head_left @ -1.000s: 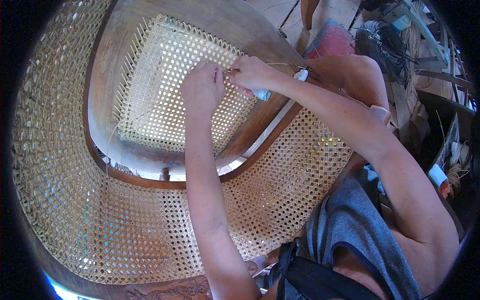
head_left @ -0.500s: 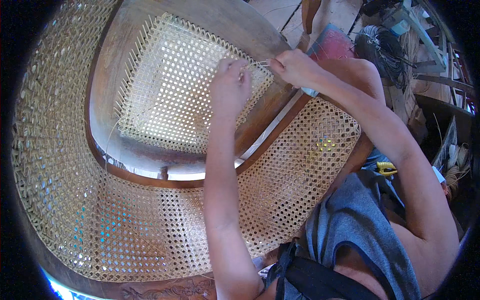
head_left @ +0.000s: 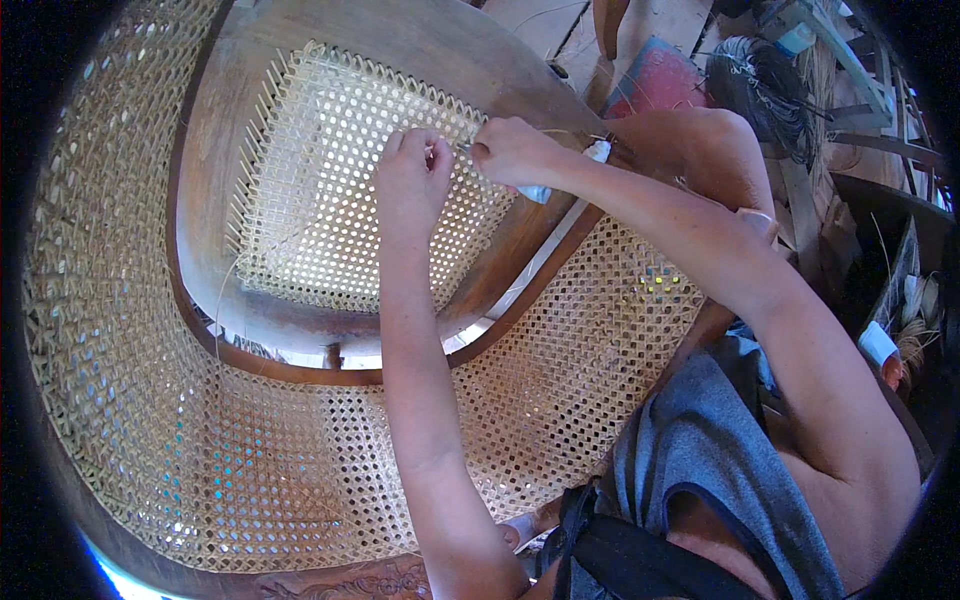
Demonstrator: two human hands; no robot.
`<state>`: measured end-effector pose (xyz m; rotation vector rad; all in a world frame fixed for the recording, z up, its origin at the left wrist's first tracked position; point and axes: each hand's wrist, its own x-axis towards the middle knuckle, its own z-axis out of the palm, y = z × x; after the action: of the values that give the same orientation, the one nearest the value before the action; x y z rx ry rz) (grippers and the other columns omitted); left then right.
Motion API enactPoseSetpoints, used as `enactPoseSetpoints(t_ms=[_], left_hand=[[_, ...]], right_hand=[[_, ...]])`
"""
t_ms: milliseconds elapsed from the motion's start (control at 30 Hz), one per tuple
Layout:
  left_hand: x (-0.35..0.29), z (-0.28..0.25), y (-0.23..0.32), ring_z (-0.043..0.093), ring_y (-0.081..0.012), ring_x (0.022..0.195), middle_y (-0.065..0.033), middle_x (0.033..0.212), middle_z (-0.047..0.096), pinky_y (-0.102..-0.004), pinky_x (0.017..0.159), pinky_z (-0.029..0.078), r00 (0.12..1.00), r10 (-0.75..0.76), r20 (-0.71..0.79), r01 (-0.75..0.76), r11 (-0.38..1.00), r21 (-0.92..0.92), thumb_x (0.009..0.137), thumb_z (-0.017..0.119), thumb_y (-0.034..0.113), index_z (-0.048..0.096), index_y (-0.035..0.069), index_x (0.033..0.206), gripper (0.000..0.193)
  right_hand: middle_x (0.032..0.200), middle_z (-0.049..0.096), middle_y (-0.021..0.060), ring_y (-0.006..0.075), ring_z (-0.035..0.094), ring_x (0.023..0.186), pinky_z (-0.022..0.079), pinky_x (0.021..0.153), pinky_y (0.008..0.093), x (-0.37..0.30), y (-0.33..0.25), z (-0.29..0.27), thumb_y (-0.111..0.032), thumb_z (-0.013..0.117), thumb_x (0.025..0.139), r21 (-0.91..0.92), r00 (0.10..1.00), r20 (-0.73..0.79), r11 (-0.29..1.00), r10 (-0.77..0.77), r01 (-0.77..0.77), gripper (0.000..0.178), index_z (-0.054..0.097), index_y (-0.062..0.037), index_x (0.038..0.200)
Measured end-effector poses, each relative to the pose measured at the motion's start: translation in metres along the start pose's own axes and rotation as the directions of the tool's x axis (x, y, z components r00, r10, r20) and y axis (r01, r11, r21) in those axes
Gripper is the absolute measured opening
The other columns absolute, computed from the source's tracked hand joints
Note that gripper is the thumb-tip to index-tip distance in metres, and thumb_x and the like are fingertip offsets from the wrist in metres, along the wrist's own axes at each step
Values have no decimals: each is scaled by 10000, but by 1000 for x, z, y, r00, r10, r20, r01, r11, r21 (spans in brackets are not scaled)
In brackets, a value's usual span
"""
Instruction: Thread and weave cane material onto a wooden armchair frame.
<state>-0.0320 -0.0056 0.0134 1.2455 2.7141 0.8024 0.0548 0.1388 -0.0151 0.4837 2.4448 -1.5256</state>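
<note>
The left hand (head_left: 412,188) is over the cane seat panel (head_left: 340,170), its fingers curled and the thumb near the forefinger; whether anything is pinched between them cannot be told. The right hand (head_left: 518,152) is just beside it, above the panel's right-hand edge, with the fingers folded inward; its grip is hidden too. A pale blue item (head_left: 535,193) shows right beneath the right hand, and a thin strand (head_left: 570,130) runs beyond its wrist toward a small white object (head_left: 598,151) near the person's knee (head_left: 700,145).

The seat panel lies within the rounded wooden seat frame (head_left: 470,40), in the upper middle of the view. Short cane ends (head_left: 255,125) stick out along its left side, and a loose cane strand (head_left: 228,275) curves down from its lower left corner. Around the seat bends the woven cane backrest (head_left: 280,480), edged below by a carved wooden rail (head_left: 375,582). At upper right, a black coil (head_left: 757,100) sits beside a red object (head_left: 660,80).
</note>
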Motion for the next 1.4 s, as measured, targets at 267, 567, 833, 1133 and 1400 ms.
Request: enactPoseSetpoints(t_ms=[267, 567, 833, 1133, 1400], left_hand=[[-1, 1, 7, 659, -285, 711, -112, 859, 626, -393, 631, 527, 994, 93, 51, -101, 977, 190, 857, 670, 97, 653, 64, 904, 60], [-10, 8, 5, 649, -308, 800, -113, 969, 580, -423, 718, 542, 1000, -19, 20, 17, 993, 115, 852, 650, 145, 697, 137, 990, 146], [-9, 28, 35, 684, -261, 709, -144, 893, 704, -384, 627, 542, 970, -205, 131, 232, 940, -249, 906, 668, 254, 728, 102, 1046, 215], [-4, 17, 22, 674, -170, 644, -99, 763, 704, -318, 606, 532, 950, -306, 57, 309, 905, -293, 861, 719, 169, 685, 1, 907, 177], [-6, 21, 5, 683, -304, 699, -134, 775, 675, -408, 628, 535, 997, -80, 3, 80, 996, -41, 862, 685, 163, 609, 44, 928, 156]], right_hand=[[689, 658, 274, 360, 709, 692, 578, 699, 442, 4, 0, 10, -147, 532, 804, -30, 986, -154, 998, -63, 59, 296, 676, 97, 720], [757, 687, 238, 332, 707, 655, 584, 689, 439, -2, 0, -8, -267, 483, 964, -152, 999, -6, 987, 44, -44, 402, 696, 47, 834], [562, 621, 180, 276, 634, 445, 547, 541, 396, -41, 37, -49, -378, 481, 1003, -275, 984, -171, 961, -54, 5, 508, 616, 30, 733], [611, 634, 185, 267, 677, 551, 554, 576, 395, -25, 21, -27, -238, 463, 935, -63, 998, 60, 998, 19, -15, 374, 606, 49, 743], [688, 655, 243, 344, 690, 613, 564, 677, 440, 4, 16, 6, -199, 501, 888, -73, 992, -125, 997, -18, 9, 327, 660, 61, 768]])
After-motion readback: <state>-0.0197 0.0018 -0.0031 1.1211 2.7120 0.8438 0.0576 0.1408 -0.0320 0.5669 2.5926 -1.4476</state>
